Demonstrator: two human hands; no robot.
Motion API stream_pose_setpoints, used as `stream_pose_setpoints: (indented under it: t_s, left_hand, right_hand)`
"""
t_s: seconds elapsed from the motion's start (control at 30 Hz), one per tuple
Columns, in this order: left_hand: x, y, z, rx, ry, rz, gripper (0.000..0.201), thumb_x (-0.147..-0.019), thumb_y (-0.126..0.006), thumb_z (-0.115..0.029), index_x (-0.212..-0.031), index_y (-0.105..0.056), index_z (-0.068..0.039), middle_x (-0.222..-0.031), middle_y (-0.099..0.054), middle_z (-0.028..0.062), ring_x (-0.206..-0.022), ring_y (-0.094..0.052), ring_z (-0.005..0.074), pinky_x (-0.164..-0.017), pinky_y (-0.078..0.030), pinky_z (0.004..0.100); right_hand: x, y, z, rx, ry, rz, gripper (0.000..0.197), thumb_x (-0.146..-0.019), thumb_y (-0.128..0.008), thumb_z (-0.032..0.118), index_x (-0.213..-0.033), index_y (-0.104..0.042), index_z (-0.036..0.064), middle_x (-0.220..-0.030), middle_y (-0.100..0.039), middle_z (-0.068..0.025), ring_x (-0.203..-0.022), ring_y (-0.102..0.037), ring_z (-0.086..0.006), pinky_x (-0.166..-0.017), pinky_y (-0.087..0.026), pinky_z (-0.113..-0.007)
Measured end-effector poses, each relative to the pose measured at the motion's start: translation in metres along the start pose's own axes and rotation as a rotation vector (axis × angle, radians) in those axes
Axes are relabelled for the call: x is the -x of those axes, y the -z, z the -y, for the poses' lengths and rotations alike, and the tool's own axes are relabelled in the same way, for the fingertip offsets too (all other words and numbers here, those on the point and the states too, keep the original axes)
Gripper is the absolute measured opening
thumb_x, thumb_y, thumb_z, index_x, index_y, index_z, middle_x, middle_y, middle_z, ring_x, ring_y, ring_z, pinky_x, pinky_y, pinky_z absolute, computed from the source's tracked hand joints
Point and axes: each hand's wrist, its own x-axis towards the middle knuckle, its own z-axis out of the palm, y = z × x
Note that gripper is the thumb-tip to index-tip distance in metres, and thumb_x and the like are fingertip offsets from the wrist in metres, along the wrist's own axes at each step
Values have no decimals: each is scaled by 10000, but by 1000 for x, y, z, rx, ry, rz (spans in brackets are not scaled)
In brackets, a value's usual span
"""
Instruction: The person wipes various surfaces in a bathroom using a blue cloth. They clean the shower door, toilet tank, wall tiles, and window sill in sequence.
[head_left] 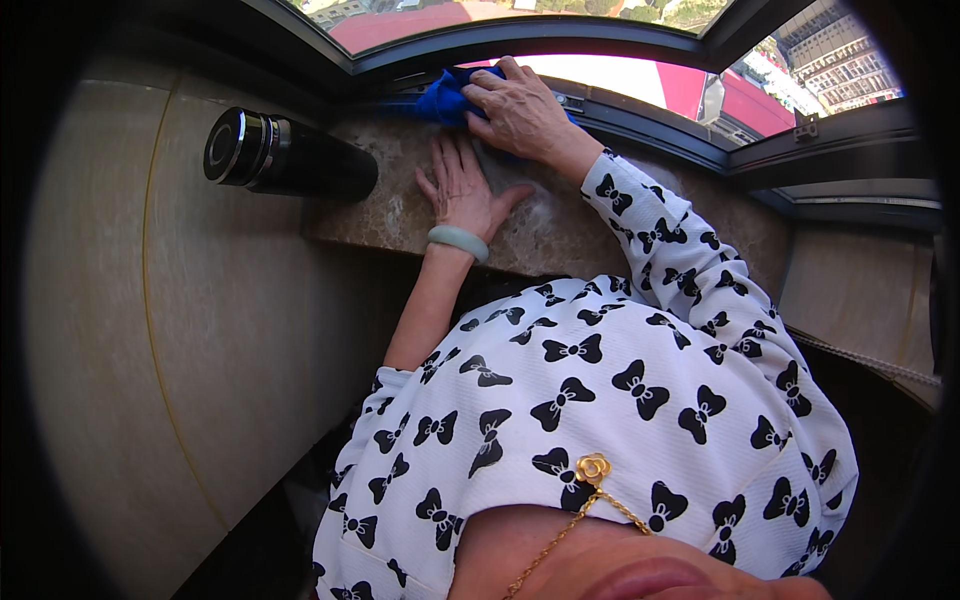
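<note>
A brown marbled stone windowsill [390, 225] runs below a dark-framed window. My left hand [463, 192], with a pale green bangle [458, 243] at the wrist, lies flat on the stone with its fingers apart. Beyond it, my right hand [517, 110] grips a bunched blue cloth [446, 98] against the lower window frame [640, 118]. Its fingers curl over the cloth, and part of the cloth is hidden beneath them. To the left of both hands stands a black cylindrical flask [300, 158] with a silver-ringed lid.
A beige tiled wall [230, 330] with a yellow grout line rises at the left. The window's upright frame [745, 40] and a latch [806, 128] are at the right. Outside, far below, show red roofs and buildings. A whitish cord [860, 362] hangs at the lower right.
</note>
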Motion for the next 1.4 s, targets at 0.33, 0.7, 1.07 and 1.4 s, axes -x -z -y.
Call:
stream_pose_setpoints:
  t_s: [0.33,0.7,1.07,1.4]
  left_hand:
    - [6,46,-3,55,-84,-19,921,-790,-678,-555,-1439,-336,2,-1511,-263,236,-1420,-211,380,-1095,-191,609]
    - [76,74,-83,3,230,21,927,-830,-640,-477,-1502,-165,-52,-1531,-228,207,-1402,-259,356,-1075,-205,664]
    - [47,157,-258,-197,44,-48,761,-773,-735,-425,-1363,-425,-58,-1364,-454,158,-1309,-391,328,-989,-329,609]
    - [-46,100,-142,-138,-346,-271,1065,-573,-865,-485,-1442,-366,-123,-1460,-321,203,-1339,-333,367,-1039,-336,515]
  right_hand:
    - [36,66,-23,-168,-189,-142,317,-850,-639,222,-1136,-609,87,-1119,-583,-93,-1023,-504,-293,-889,-449,-400]
    - [-27,98,75,-63,400,94,203,-824,-602,177,-1008,-664,119,-1118,-589,-47,-1093,-510,-270,-906,-459,-337]
    - [34,258,-70,-10,150,-76,269,-844,-589,184,-1105,-629,133,-1186,-585,-38,-1083,-524,-264,-930,-451,-368]
    - [58,138,-156,92,-263,-219,297,-843,-580,58,-1092,-638,210,-1180,-579,27,-1149,-501,-225,-951,-379,-371]
